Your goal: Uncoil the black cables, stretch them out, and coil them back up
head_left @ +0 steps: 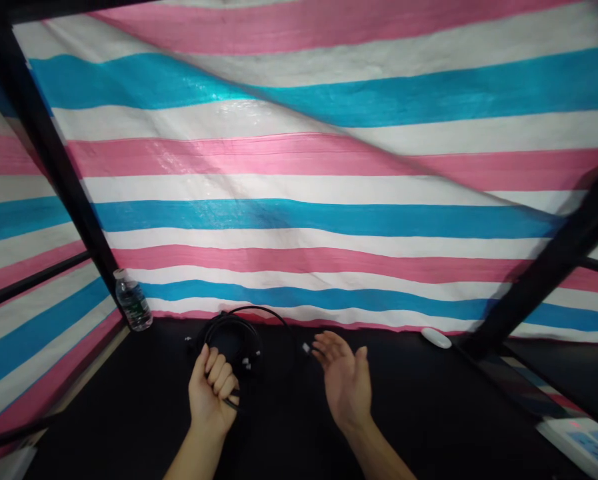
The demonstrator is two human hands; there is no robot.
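We see a striped plastic sheet (299, 167) behind a black table (403, 413). On the table is a coiled black cable (231, 337), and our left hand (211, 393) holds it with closed fingers. Our right hand (343, 380) is near it, fingers spread wide. A plastic bottle (133, 300) stands in the corner.

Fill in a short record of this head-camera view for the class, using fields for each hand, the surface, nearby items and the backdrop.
Left hand: closed around a coiled black cable
Right hand: open, fingers spread, holding nothing, nearest a white-tipped cable end
Surface: black tabletop
Nearby items: plastic water bottle at the far left corner; white oval object at the far edge
Backdrop: pink, white and blue striped tarpaulin
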